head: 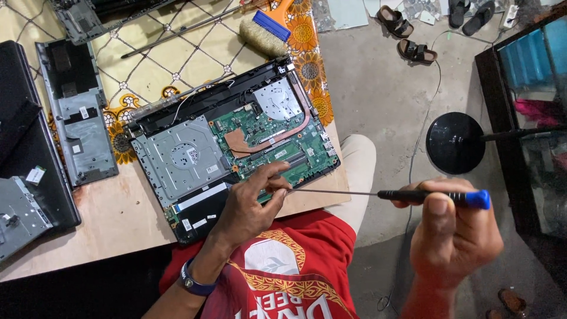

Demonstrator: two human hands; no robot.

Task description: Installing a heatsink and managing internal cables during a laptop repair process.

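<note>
Resting on the opened laptop (236, 145), my left hand (251, 207) lies fingers-down on the green board (277, 139) near the front edge, fingertips pressed to the board, gripping nothing. My right hand (452, 233) pinches the black-and-blue handle of a screwdriver (434, 195), held level off the table's (118, 215) edge, its thin shaft reaching toward the left fingertips. A brush (266, 29) lies behind the laptop; a lamp base (455, 143) stands on the floor.

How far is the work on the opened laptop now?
Done: the laptop lies open, its green board exposed, and a grey cover panel lies beside it. In hand: right hand holds a long screwdriver; left hand steadies its tip. Left: board and optical drive remain inside.
</note>
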